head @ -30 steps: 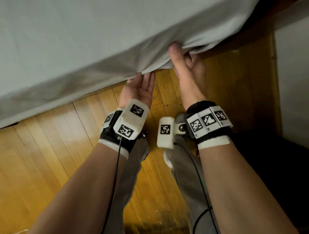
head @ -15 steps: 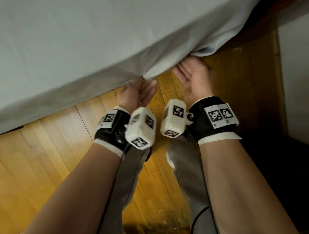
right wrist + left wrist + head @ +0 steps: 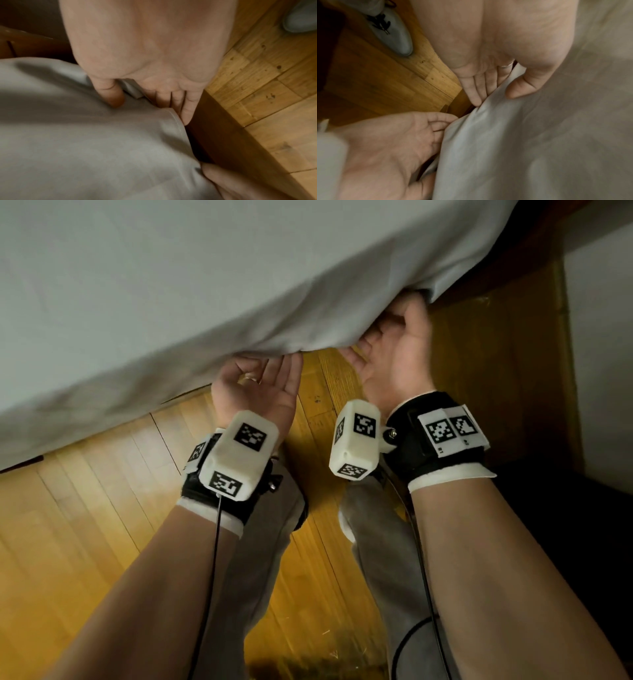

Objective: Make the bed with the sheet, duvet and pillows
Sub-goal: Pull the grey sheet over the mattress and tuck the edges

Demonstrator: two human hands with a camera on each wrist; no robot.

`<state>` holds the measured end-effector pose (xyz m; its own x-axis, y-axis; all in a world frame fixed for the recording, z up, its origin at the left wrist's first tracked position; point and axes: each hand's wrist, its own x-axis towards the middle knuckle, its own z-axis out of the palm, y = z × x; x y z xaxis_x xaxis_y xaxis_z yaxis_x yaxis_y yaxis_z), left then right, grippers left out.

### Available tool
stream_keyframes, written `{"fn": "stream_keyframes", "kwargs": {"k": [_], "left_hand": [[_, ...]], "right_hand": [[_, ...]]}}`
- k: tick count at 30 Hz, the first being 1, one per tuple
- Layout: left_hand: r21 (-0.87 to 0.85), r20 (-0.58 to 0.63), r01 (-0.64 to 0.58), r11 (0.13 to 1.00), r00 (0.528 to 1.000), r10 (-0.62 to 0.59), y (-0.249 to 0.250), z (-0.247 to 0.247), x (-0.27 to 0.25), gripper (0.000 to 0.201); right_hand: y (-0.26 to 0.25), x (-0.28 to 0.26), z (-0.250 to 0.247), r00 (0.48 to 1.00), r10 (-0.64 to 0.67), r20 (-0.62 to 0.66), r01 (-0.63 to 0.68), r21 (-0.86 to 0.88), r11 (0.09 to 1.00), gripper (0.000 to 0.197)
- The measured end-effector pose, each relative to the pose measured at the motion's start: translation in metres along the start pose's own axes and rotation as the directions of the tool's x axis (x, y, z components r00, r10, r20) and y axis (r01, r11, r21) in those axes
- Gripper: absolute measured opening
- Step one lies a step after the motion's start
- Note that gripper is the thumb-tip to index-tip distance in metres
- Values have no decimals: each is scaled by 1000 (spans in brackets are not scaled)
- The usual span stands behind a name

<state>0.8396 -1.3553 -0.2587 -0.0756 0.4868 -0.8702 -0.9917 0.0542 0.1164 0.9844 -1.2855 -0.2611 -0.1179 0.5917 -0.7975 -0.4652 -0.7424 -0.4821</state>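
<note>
Leftmost, the pale grey cotton sheet [image 3: 171, 285] lies spread over the bed, its hanging border running as a long diagonal from the lower left of the head view up to the right, just above the honey-coloured wooden plank floor [image 3: 85, 525]. That long axis follows the bed's side, and the hem points down at the floor, not yet hidden. Under the border, the left hand [image 3: 257, 386] is palm up, with straight fingers slid beneath the cloth and the thumb on top of the fold, so it pinches the sheet lightly; this looks like a hold meant to push the loose edge in under the mattress. Just beside it to the right, the right hand [image 3: 397, 350] does the same near the bed's corner: fingers [image 3: 187, 108] run along the dark brown wooden bed frame [image 3: 223, 142] behind the stitched hem, thumb pressing the fabric from the front. Both holds are narrow, cloth between thumb and fingers. Tucking seems in hand. Neither duvet nor pillows are in view.
</note>
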Motion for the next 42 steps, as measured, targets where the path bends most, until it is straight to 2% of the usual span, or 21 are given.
{"fn": "stream_keyframes", "kwargs": {"k": [3,5,7,9,10,12,14,16,19,21,23,27,30,33,35,38,39,42], "left_hand": [[27,-20,-16,999,1000,17,-5,1,2,18],[42,-56,-16,999,998,18,-8,-1,7,22],[37,-73,-12,999,997,15,-10,-2,8,21],[1,-53,-15,1000,998,15,-10,-1,6,18],[-28,-38,-17,999,999,16,-11,-1,4,19],[-90,-24,-4,996,1000,2,-12,-1,2,19],[-134,-21,1,991,1000,-4,-11,-2,2,17],[-122,-36,-2,992,999,-2,-9,-2,2,19],[-89,-48,7,996,999,-12,-9,0,1,20],[-94,-46,12,995,999,-16,-7,-1,2,18],[-92,-52,10,996,999,-15,-7,-1,2,17],[-90,-46,7,996,999,-11,-7,-1,1,18],[-80,-32,11,997,999,-14,-5,-3,3,19],[-53,-27,14,999,1000,-15,-3,-4,4,19],[-39,-26,16,999,1000,-17,-4,-5,4,21],[-21,-28,-7,1000,1000,6,-6,-5,6,23],[-8,-32,-19,1000,999,18,-7,-6,8,24],[34,-50,-39,999,998,41,-8,-9,15,26]], "right_hand": [[-7,-6,-9,995,-11,-95,-7,-196,981,55],[-15,-10,-19,976,-67,-206,-17,-381,924,46],[-20,-12,-29,945,-161,-285,3,-483,876,51],[-19,-9,-35,889,-320,-327,131,-489,863,64],[-18,-6,-37,855,-402,-327,215,-482,850,62],[-14,0,-37,790,-514,-335,338,-461,820,40],[-10,7,-35,756,-536,-376,377,-420,826,19],[-7,14,-29,762,-525,-380,378,-397,836,11],[-2,27,-18,777,-484,-402,361,-345,866,20],[-2,28,-9,804,-410,-430,347,-221,911,2],[-4,29,-7,831,-321,-454,327,-67,943,15],[-8,21,1,926,-126,-355,193,162,968,7],[-11,17,8,957,-15,-291,96,266,959,13],[-15,13,7,974,23,-226,48,306,951,17],[-15,11,3,981,14,-194,55,346,937,27],[-14,10,1,990,47,-137,23,468,883,58],[-14,11,3,991,50,-127,15,464,886,57],[-16,14,4,976,30,-214,27,262,965,30]]}}
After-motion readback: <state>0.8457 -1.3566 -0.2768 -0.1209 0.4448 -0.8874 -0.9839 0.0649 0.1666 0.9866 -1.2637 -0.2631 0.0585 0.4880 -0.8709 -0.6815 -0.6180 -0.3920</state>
